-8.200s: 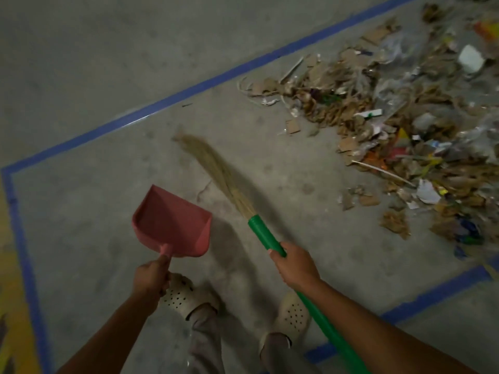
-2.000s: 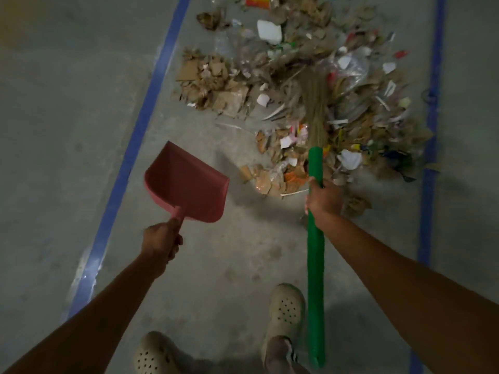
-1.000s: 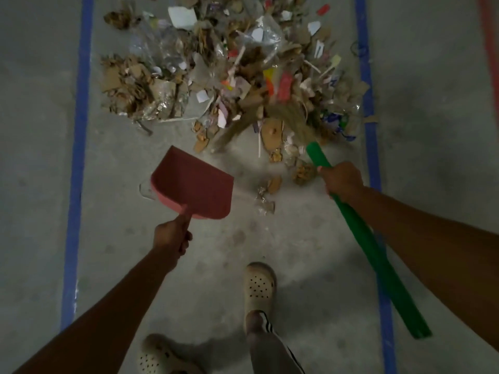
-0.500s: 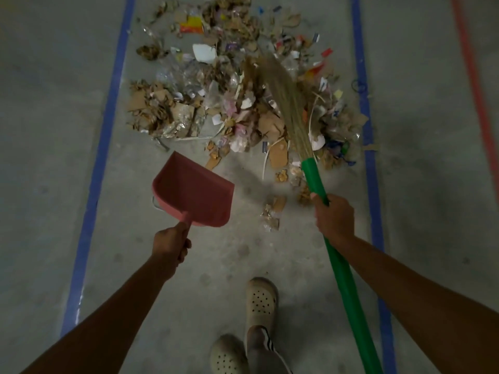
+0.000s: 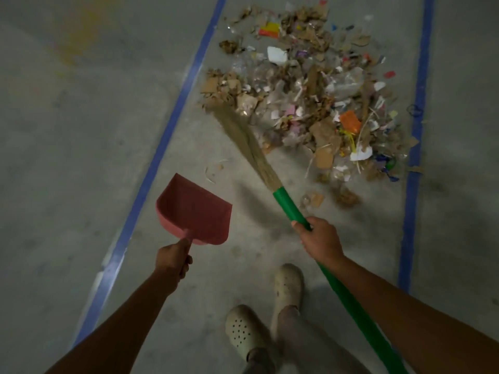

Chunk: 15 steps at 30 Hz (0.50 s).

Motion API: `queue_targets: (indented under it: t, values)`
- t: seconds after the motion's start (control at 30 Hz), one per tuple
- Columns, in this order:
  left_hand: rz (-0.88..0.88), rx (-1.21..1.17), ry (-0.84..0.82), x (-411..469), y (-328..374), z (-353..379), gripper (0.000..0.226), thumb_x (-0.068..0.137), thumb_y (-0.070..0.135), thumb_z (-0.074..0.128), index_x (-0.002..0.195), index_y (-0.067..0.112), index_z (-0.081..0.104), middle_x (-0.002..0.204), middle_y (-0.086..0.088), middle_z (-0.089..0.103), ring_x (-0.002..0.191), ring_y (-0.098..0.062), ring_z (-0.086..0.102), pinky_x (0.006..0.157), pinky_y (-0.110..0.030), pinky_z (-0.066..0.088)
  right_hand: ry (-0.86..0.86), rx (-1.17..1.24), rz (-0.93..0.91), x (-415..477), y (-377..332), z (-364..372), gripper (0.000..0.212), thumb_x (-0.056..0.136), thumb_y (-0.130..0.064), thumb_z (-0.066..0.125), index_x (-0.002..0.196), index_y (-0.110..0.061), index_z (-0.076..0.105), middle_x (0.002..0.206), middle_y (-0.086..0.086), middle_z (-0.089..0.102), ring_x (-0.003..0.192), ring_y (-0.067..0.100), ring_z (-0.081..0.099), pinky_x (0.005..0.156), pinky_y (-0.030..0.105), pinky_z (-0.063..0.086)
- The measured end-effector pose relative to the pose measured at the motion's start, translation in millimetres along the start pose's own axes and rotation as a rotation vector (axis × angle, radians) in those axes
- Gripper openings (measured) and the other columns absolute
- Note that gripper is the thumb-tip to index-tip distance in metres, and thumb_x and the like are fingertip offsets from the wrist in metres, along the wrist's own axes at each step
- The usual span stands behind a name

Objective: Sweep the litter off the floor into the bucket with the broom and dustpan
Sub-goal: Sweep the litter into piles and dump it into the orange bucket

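Head cam view, looking down. The left hand (image 5: 172, 259) is curled tight around the stubby handle of the red dustpan (image 5: 195, 210), thumb laid up along the stem — the pan sticks out forward of the hand, held off the floor and tilted, mouth facing away.

The right hand (image 5: 320, 240) has its fingers wrapped fully round the green handle of the broom (image 5: 290, 209), gripping it a little below where the straw bristles start. The handle runs back past the right forearm and out the bottom edge. The bristles (image 5: 243, 139) fan out ahead and to the left of that hand, tips touching the near-left edge of the litter pile (image 5: 313, 103).

That pile sits well ahead of both hands, between two blue floor lines (image 5: 159, 155). A few loose scraps (image 5: 313, 199) lie just ahead of the right hand. Pale clogs (image 5: 287, 286) below, between the arms. Bucket isn't in frame.
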<state>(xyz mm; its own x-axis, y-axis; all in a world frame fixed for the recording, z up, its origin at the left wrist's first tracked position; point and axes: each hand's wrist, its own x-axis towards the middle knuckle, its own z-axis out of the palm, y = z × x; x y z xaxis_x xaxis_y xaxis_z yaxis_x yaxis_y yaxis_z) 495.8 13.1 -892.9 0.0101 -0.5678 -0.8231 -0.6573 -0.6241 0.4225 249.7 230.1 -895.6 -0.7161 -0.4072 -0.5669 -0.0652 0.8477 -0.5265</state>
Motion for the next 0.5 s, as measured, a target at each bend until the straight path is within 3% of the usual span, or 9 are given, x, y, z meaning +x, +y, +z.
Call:
queue_targets:
  t: [0.1,0.2,0.3,0.4,0.5]
  values:
    - [-0.04,-0.015,0.03,3,-23,-25,0.052,0.09,0.052,0.069,0.07,0.005,0.058,0.064,-0.015,0.058,0.045,-0.018,0.038,0.039,-0.021,0.027,-0.13,-0.174,-0.044,-1,-10,24,0.037,0.092,-0.05,0.063,0.071,-0.022,0.053,0.07,0.002,0.063,0.073,0.029,0.066,0.058,0.032,0.047]
    - [-0.06,-0.008,0.053,10,-40,-35,0.055,0.089,0.056,0.068,0.07,0.005,0.058,0.064,-0.015,0.058,0.045,-0.018,0.039,0.04,-0.023,0.028,-0.273,-0.283,-0.057,9,-7,49,0.031,0.093,-0.051,0.061,0.084,-0.022,0.058,0.08,0.004,0.064,0.073,0.025,0.064,0.051,0.027,0.04]
    - [-0.072,-0.013,0.071,20,-45,-30,0.055,0.089,0.056,0.068,0.073,0.004,0.059,0.064,-0.015,0.058,0.045,-0.018,0.039,0.04,-0.022,0.028,-0.346,-0.368,0.037,30,3,65,0.038,0.097,-0.051,0.057,0.099,-0.013,0.065,0.091,0.01,0.069,0.08,0.028,0.067,0.06,0.028,0.043]
    - [-0.069,-0.036,0.08,25,-41,-13,0.054,0.089,0.054,0.07,0.073,0.003,0.06,0.064,-0.015,0.057,0.043,-0.017,0.038,0.038,-0.021,0.026,-0.329,-0.27,0.227,58,21,58,0.044,0.102,-0.046,0.052,0.091,-0.005,0.063,0.072,0.009,0.068,0.06,0.025,0.067,0.058,0.029,0.052]
    - [-0.058,-0.039,0.07,27,-29,11,0.054,0.09,0.053,0.069,0.069,0.004,0.057,0.061,-0.015,0.056,0.041,-0.017,0.037,0.039,-0.019,0.026,-0.196,-0.06,0.354,88,36,35,0.049,0.101,-0.045,0.052,0.097,0.002,0.066,0.078,0.016,0.072,0.065,0.031,0.072,0.068,0.041,0.062]
